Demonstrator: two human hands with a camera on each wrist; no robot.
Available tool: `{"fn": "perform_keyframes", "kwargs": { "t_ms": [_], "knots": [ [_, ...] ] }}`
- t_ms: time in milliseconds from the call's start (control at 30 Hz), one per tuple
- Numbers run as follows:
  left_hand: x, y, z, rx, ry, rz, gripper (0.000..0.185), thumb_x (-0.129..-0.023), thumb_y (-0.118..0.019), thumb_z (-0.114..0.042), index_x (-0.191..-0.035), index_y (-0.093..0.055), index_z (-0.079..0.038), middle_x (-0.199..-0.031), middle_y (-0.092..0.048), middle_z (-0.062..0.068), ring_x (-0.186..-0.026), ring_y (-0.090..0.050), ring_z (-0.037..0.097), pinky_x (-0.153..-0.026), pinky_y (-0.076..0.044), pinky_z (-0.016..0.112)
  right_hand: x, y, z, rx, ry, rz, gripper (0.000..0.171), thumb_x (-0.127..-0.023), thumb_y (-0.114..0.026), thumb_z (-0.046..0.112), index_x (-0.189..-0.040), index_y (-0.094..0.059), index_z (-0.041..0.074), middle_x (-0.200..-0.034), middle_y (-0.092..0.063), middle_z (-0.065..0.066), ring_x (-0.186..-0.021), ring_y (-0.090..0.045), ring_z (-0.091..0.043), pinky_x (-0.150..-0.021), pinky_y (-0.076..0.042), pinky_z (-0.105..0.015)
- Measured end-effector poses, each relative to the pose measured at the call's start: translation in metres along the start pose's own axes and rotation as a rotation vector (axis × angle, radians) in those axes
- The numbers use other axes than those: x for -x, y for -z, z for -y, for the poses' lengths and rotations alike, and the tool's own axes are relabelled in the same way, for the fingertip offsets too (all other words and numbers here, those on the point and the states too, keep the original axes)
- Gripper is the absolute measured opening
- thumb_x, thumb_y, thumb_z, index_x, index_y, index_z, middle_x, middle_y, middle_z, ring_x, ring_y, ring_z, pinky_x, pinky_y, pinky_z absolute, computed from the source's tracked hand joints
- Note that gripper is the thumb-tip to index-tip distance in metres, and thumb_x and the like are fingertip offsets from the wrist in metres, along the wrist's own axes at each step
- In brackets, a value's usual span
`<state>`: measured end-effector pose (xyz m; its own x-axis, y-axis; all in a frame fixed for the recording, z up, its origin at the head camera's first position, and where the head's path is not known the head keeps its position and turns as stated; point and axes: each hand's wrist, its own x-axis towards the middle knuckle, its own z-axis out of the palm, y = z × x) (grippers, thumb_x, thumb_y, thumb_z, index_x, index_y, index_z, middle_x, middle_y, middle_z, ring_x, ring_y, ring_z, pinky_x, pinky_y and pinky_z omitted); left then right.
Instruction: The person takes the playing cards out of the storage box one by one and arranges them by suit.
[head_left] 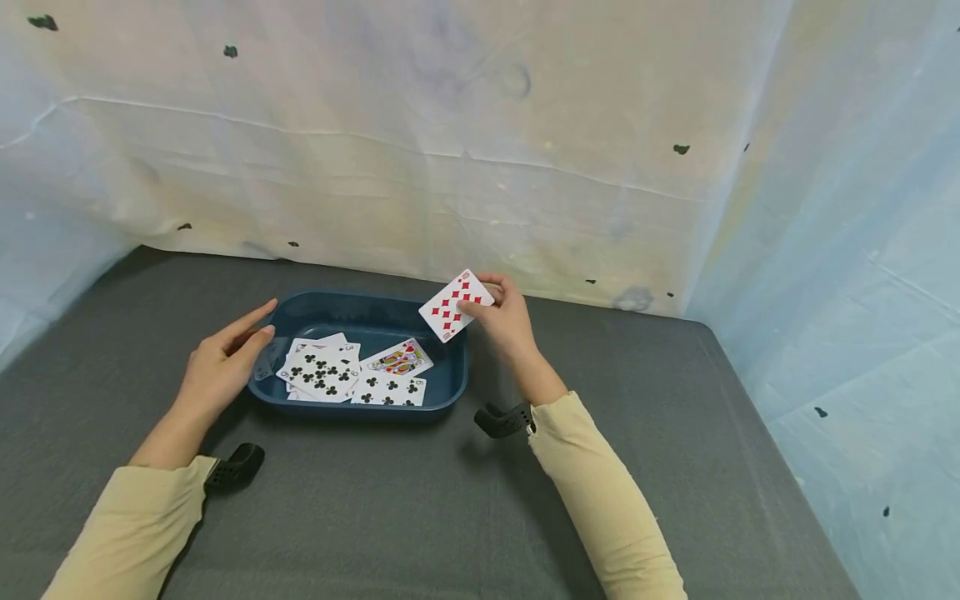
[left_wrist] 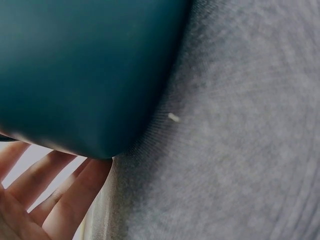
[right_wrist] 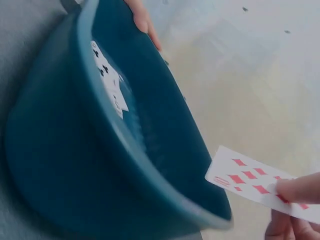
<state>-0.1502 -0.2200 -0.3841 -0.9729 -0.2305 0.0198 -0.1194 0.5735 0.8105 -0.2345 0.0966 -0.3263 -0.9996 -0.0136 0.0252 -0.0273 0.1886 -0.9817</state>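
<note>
My right hand (head_left: pixel 508 321) pinches a ten of diamonds playing card (head_left: pixel 447 305) between thumb and fingers, face up over the right back rim of a dark blue basin (head_left: pixel 360 302). In the right wrist view the card (right_wrist: pixel 247 175) tilts beside the basin's rim (right_wrist: pixel 150 170). Several face-up playing cards (head_left: pixel 321 371) lie overlapped inside the basin, clubs among them, with a red-and-yellow court card (head_left: pixel 401 358) to their right. My left hand (head_left: pixel 217 362) rests at the basin's left end; in the left wrist view its fingers (left_wrist: pixel 75 195) are spread against the basin's outer wall (left_wrist: pixel 90 75).
The basin stands on a table with a dark grey cloth (head_left: pixel 480 500). A pale, stained sheet (head_left: pixel 420 150) hangs behind the table, and a light blue one (head_left: pixel 862 333) hangs on the right. Black devices (head_left: pixel 236 468) are worn on both wrists.
</note>
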Motion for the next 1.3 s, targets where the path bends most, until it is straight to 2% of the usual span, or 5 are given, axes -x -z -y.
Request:
{"fn": "perform_keyframes", "kwargs": {
  "t_ms": [233,633,900,1133,1300],
  "knots": [
    [0.000,0.001,0.002,-0.002,-0.002,0.000,0.052,-0.101,-0.036,-0.047,-0.150,-0.032,-0.029,-0.137,-0.048,0.028,-0.115,-0.045,0.041,-0.079,-0.036,0.049,-0.007,0.015,-0.007,-0.078,0.004,-0.105,0.034,-0.088,-0.067,0.005,-0.116,-0.048,0.004,-0.112,-0.067,-0.020,-0.083,-0.062,-0.013,-0.075,-0.049,-0.026],
    [0.000,0.001,0.002,-0.003,-0.003,-0.010,0.052,-0.101,-0.038,-0.047,-0.150,-0.032,-0.030,-0.135,-0.049,0.028,-0.114,-0.046,0.041,-0.080,-0.037,0.049,-0.019,0.033,-0.034,-0.102,0.019,-0.221,0.042,-0.089,-0.068,0.013,-0.128,-0.052,0.011,-0.110,-0.069,-0.020,-0.069,-0.064,-0.007,-0.060,-0.050,-0.022],
    [0.000,0.000,0.001,0.011,-0.022,-0.008,0.053,-0.101,-0.038,-0.048,-0.150,-0.033,-0.029,-0.135,-0.050,0.027,-0.114,-0.047,0.040,-0.082,-0.037,0.051,-0.030,0.042,-0.058,-0.070,0.022,-0.246,0.045,-0.089,-0.068,0.008,-0.131,-0.051,0.008,-0.092,-0.070,-0.016,-0.065,-0.063,-0.010,-0.056,-0.049,-0.023],
    [0.001,0.001,0.000,0.013,-0.026,-0.003,0.053,-0.101,-0.038,-0.048,-0.150,-0.032,-0.029,-0.136,-0.050,0.028,-0.115,-0.047,0.042,-0.083,-0.037,0.054,-0.041,0.044,-0.076,0.008,-0.025,-0.247,0.044,-0.088,-0.068,0.009,-0.129,-0.053,0.008,-0.073,-0.064,-0.001,-0.053,-0.052,-0.008,-0.048,-0.039,-0.022],
    [0.001,0.001,0.000,0.005,-0.024,-0.002,0.053,-0.101,-0.038,-0.048,-0.150,-0.033,-0.029,-0.135,-0.050,0.027,-0.113,-0.047,0.040,-0.081,-0.037,0.050,-0.047,0.043,-0.084,0.111,-0.094,-0.243,0.043,-0.088,-0.069,0.010,-0.128,-0.053,0.010,-0.074,-0.064,-0.003,-0.047,-0.044,-0.007,-0.046,-0.033,-0.023]
  ]
}}
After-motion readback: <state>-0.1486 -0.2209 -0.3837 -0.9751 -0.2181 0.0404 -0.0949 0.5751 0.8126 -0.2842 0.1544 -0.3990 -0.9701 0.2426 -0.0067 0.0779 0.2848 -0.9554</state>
